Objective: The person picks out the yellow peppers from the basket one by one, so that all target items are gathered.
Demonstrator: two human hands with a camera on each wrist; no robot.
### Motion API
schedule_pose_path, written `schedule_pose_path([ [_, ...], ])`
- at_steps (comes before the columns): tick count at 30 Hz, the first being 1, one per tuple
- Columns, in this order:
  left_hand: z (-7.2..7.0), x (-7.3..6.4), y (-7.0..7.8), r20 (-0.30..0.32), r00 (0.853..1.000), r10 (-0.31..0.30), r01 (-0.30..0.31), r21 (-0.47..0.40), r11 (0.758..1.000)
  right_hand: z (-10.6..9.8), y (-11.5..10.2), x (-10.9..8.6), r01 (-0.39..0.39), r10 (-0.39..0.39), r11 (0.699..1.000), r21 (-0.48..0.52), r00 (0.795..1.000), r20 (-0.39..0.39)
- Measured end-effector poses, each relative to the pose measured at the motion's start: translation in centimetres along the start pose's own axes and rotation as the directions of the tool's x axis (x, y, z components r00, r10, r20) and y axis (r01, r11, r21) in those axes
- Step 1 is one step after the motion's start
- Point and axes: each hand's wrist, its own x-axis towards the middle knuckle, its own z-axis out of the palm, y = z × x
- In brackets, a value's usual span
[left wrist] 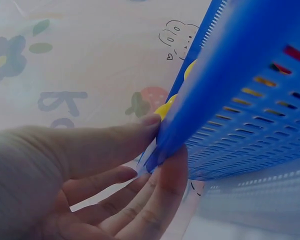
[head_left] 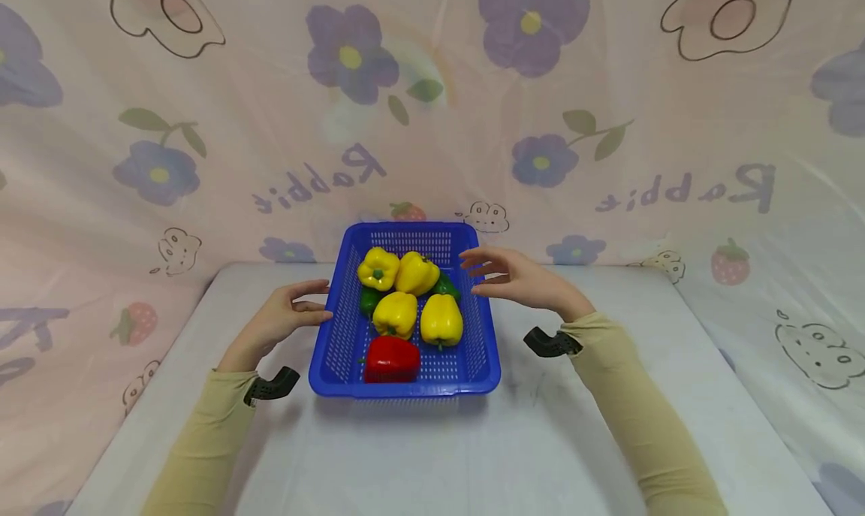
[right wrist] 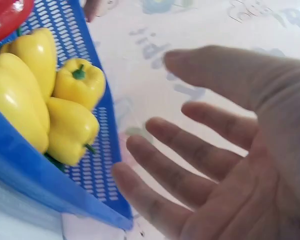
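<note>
A blue perforated plastic basket (head_left: 405, 389) holds several yellow bell peppers (head_left: 441, 321), a red bell pepper (head_left: 392, 360) lying on its side at the near end, and dark green vegetables (head_left: 370, 302) partly hidden beneath the yellow ones. On the basket's left side, my left hand (head_left: 280, 317) grips the rim; the left wrist view shows the thumb over its top and fingers under it. My right hand (head_left: 523, 277) is by the far right rim, fingers spread and slightly bent, holding nothing. In the right wrist view a gap shows between its thumb and the basket wall (right wrist: 90, 200).
The basket is over a white-covered table (head_left: 405, 463). Right behind the table hangs a pale pink curtain (head_left: 432, 140) with printed flowers and rabbits. A black wrist mount (head_left: 272, 386) sticks out from the left sleeve, another mount (head_left: 550, 343) from the right.
</note>
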Motion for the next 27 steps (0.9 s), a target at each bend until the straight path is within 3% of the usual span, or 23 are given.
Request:
schedule_pose_path([
  [5,0.0,0.0,0.2,0.002,1.0,-0.006,0.006,0.017,1.0,1.2,0.0,1.2,0.022,-0.018,0.999,-0.038,0.994,0.108],
  [13,0.0,0.1,0.2,0.02,1.0,-0.001,0.0,0.035,0.999,2.4,0.4,2.7,-0.003,0.013,0.999,-0.047,0.977,0.213],
  [27,0.0,0.2,0.2,0.012,1.0,-0.015,0.014,0.034,0.999,3.4,0.9,4.1,-0.01,0.069,0.983,-0.185,0.947,0.314],
])
